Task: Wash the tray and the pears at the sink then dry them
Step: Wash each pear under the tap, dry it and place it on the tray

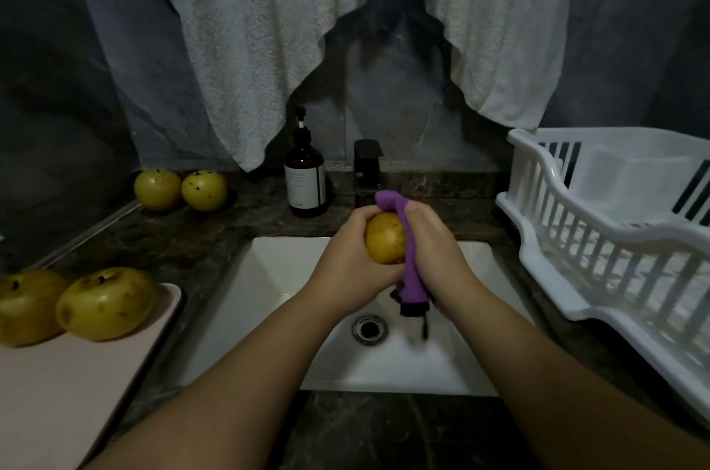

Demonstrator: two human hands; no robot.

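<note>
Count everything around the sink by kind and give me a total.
Pears: 5, one held, two on the tray, two at the back
Tray: 1
Purple cloth: 1
Soap bottle: 1
Dish rack: 1
Total: 9

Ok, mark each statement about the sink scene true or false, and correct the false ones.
1. The left hand holds a pear over the sink. True.
2. The right hand grips a yellow sponge. False: it grips a purple cloth.
3. Two pears lie on the tray. True.
4. The dish rack stands left of the sink. False: right.
5. Two pears sit beside the soap bottle on the counter. True.
</note>
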